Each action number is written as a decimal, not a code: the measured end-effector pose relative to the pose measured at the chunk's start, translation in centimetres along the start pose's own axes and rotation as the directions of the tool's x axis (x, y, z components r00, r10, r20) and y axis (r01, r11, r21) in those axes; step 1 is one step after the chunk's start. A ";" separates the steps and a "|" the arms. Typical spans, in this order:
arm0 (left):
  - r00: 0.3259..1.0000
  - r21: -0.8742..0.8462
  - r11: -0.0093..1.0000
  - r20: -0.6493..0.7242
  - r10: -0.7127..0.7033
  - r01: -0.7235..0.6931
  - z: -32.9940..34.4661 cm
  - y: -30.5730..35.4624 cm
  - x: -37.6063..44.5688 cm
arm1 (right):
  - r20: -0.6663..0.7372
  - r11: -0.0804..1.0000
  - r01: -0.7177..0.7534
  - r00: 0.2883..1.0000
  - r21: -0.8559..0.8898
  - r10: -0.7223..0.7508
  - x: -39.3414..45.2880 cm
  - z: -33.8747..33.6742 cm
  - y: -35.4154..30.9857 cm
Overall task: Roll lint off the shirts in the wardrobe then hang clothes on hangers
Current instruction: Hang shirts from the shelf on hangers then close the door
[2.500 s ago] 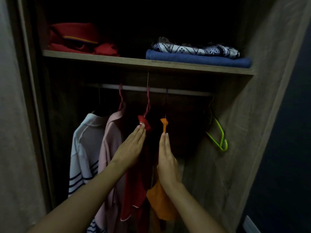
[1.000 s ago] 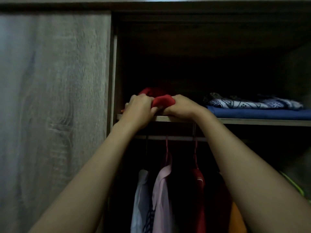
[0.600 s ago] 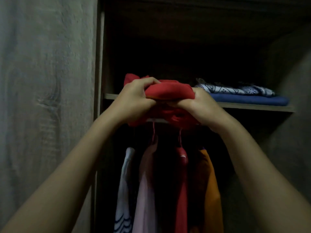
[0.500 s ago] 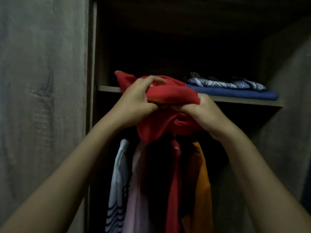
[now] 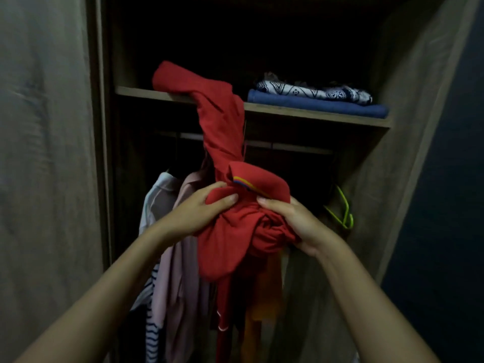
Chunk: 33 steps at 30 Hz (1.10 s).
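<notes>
A bunched red shirt [image 5: 230, 231] with a striped collar edge is in front of the wardrobe's hanging rail. My left hand [image 5: 201, 210] grips its left side and my right hand [image 5: 290, 221] grips its right side. One end of the red shirt still trails up onto the wooden shelf [image 5: 314, 116]. Behind it hang a white striped shirt [image 5: 154, 205], a pink shirt [image 5: 178, 279], a red garment [image 5: 222, 310] and an orange one [image 5: 259, 305], partly hidden.
Folded blue cloth [image 5: 314, 104] with a patterned piece [image 5: 314, 90] on top lies on the shelf's right part. A green hanger [image 5: 343, 213] hangs bare at the rail's right end. Wardrobe walls stand close on both sides.
Both hands pulled the red shirt off the shelf and down in front of the hanging clothes; it has partly unfolded, one end trailing on the shelf.
</notes>
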<state>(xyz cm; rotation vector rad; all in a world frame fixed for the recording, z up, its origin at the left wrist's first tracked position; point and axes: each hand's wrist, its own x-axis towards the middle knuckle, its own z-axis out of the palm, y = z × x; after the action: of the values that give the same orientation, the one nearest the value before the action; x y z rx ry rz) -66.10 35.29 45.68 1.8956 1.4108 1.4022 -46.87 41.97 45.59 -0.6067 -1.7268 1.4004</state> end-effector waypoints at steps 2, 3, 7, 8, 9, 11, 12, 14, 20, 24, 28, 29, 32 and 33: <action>0.995 -0.007 0.997 0.069 -0.076 0.076 0.2 -0.3 -0.9 | 0.048 0.996 -0.077 0.996 -0.038 0.079 -1.0 -0.3 0.7; 0.985 0.011 0.992 0.119 -0.127 0.127 0.2 -0.3 -1.5 | 0.070 0.993 -0.113 0.991 -0.047 0.116 -1.5 -0.6 1.1; 0.944 0.202 0.955 0.203 -0.259 0.219 0.3 -1.9 -3.5 | 0.137 0.970 -0.226 0.962 -0.085 0.236 -2.7 -1.5 2.6; 0.939 0.229 0.947 0.209 -0.273 0.224 0.3 -2.2 -3.9 | 0.130 0.967 -0.237 0.960 -0.096 0.249 -2.8 -1.7 3.1; 0.936 0.228 0.945 0.209 -0.283 0.235 0.2 -2.6 -4.2 | 0.118 0.964 -0.247 0.959 -0.096 0.258 -2.8 -1.8 3.4; 0.938 0.165 0.946 0.163 -0.305 0.279 -0.3 -3.2 -4.5 | 0.079 0.962 -0.259 0.961 -0.086 0.266 -2.6 -2.2 4.1; 0.941 0.119 0.947 0.125 -0.314 0.300 -0.6 -3.6 -4.6 | 0.053 0.962 -0.261 0.963 -0.078 0.266 -2.4 -2.3 4.5; 0.934 0.029 0.936 0.064 -0.352 0.351 -1.3 -4.0 -4.6 | -0.003 0.961 -0.262 0.965 -0.094 0.263 -1.9 -2.5 5.3; 0.918 -0.220 0.892 0.061 -0.392 0.395 -4.2 -6.8 -4.9 | -0.058 0.949 -0.306 0.949 0.081 0.311 -0.8 -1.8 7.9; 0.924 -0.222 0.897 0.075 -0.375 0.382 -5.7 -7.3 -4.8 | -0.131 0.958 -0.259 0.953 0.123 0.274 0.2 -0.8 8.2; 0.903 -0.222 0.876 0.134 -0.407 0.428 -5.6 -6.6 -4.7 | -0.255 0.986 -0.162 0.956 -0.045 0.146 1.6 0.1 7.9; 0.901 -0.231 0.873 0.172 -0.399 0.430 -5.1 -5.9 -4.6 | -0.275 0.981 -0.159 0.954 -0.115 0.123 1.8 0.6 8.2; 0.914 -0.251 0.886 0.226 -0.338 0.389 -2.7 -3.7 -3.3 | -0.299 0.922 -0.189 0.950 -0.339 0.085 1.9 2.1 8.6; 0.919 -0.238 0.895 0.214 -0.330 0.377 -1.7 -3.0 -2.8 | -0.321 0.896 -0.205 0.944 -0.393 0.075 1.9 2.5 8.7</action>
<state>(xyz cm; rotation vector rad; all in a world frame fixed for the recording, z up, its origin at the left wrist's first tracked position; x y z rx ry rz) -68.99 33.67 42.74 1.4545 1.3198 1.1603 -51.06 44.32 37.71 -1.1439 -1.7689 0.9601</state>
